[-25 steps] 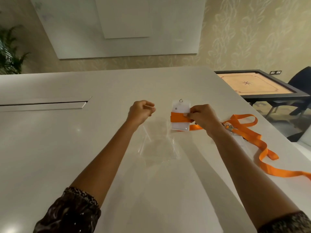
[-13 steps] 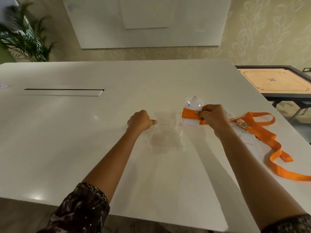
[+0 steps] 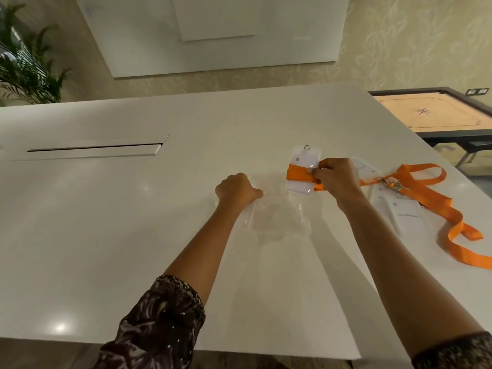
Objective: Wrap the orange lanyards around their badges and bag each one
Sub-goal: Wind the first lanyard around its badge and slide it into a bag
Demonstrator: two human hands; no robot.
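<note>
Left hand (image 3: 237, 191) curled shut on the far-left corner of a clear bag (image 3: 277, 219), thumb pointing right along the bag's far edge.

Nearest of all, the table (image 3: 80, 262) edge, running left to right just under the patterned sleeves (image 3: 159, 323). Beyond it, a wide stretch of white tabletop under both forearms, wider on the left. Then the bag, flat on the table between the two wrists, long axis running away from the person, its right side edge just beside the right wrist.

Right hand (image 3: 336, 179) pinching a badge (image 3: 300, 182) from the right side — fingertips on the orange lanyard (image 3: 298, 175) wound across the badge's middle. Badge just past the bag's far-right corner, long axis pointing away, metal ring at the far end, lanyard band crossing the short way. Lifted or resting on the table — cannot tell.

Right of that wrist, spare badges (image 3: 404, 214) lying flat, with loose lanyards (image 3: 431, 193) looping over them and trailing toward the table's right edge.

Farther left, a long narrow slot (image 3: 93, 150) in the tabletop. Past the far edge, a game board (image 3: 436, 113) at right, a plant (image 3: 24, 67) at left, a white wall panel (image 3: 213, 35) between.
</note>
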